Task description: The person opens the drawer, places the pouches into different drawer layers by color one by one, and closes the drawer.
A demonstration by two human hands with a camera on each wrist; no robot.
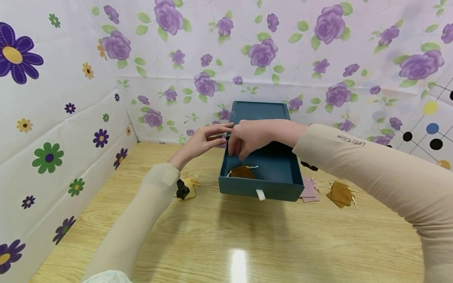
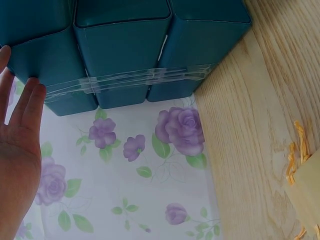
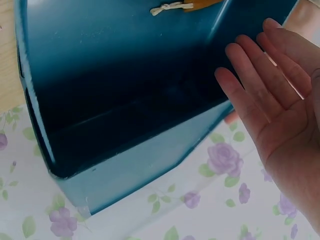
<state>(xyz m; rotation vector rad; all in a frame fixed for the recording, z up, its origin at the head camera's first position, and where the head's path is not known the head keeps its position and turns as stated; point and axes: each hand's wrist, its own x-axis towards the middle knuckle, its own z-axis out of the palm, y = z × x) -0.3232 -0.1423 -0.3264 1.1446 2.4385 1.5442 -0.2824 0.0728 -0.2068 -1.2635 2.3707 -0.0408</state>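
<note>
A dark blue drawer (image 1: 244, 188) with a white pull tab (image 1: 260, 194) is pulled out at the top of a blue drawer unit (image 2: 122, 50). Inside it, near the front left, lies a brown drawstring pouch (image 1: 242, 171). My right hand (image 1: 253, 135) reaches over the drawer's left side; in the right wrist view its fingers (image 3: 250, 75) are extended and the palm holds nothing. My left hand (image 1: 201, 140) is at the unit's left side, fingertips right at its edge, with straight fingers in the left wrist view.
Yellow pouches (image 1: 191, 188) and a black bundle (image 1: 182, 189) lie left of the unit. To its right are pink pouches (image 1: 309, 192), more brown pouches (image 1: 340, 193) and a black item (image 1: 309, 166). Flowered sheeting (image 1: 212, 51) hangs behind the wooden table (image 1: 198, 243).
</note>
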